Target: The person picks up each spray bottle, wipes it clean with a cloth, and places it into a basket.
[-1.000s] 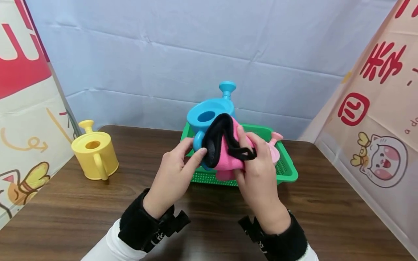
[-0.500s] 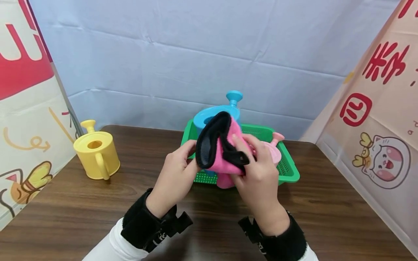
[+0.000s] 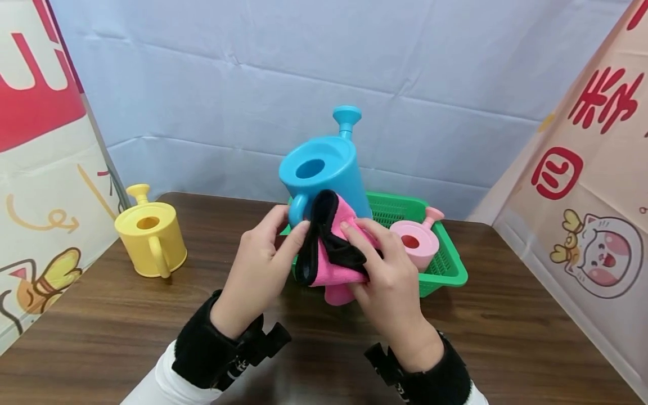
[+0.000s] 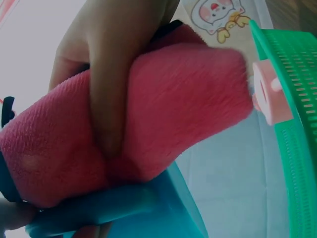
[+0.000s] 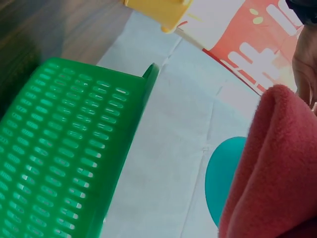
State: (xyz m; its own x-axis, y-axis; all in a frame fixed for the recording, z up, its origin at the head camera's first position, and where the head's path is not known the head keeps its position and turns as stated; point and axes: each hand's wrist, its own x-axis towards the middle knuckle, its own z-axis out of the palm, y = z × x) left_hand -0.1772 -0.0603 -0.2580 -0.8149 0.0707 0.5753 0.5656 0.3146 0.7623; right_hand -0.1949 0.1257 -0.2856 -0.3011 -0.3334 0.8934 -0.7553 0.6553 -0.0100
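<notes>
A blue watering can (image 3: pixel 324 163) is tilted up above the green basket, held by its handle (image 3: pixel 300 209) in my left hand (image 3: pixel 258 264). My right hand (image 3: pixel 392 287) grips a fuzzy pink cloth (image 3: pixel 341 273) with black edging and a black strap, and it covers the can's lower front. In the left wrist view the right hand's fingers press into the pink cloth (image 4: pixel 188 94), right by the can's handle (image 4: pixel 94 210). The right wrist view shows only a folded part of the cloth (image 5: pixel 277 168) and a bit of the blue can (image 5: pixel 225 173).
The green basket (image 3: pixel 450 264) stands behind the hands on the brown wooden table (image 3: pixel 324 360), with a small pink watering can (image 3: pixel 417 239) inside. A yellow watering can (image 3: pixel 152 242) stands at the left. Pale blue sheeting (image 3: pixel 228 101) hangs behind.
The blue can dips lower behind the cloth, then comes up higher and more to the left. The pink cloth has shifted down and left with the right hand, uncovering more of the pink can.
</notes>
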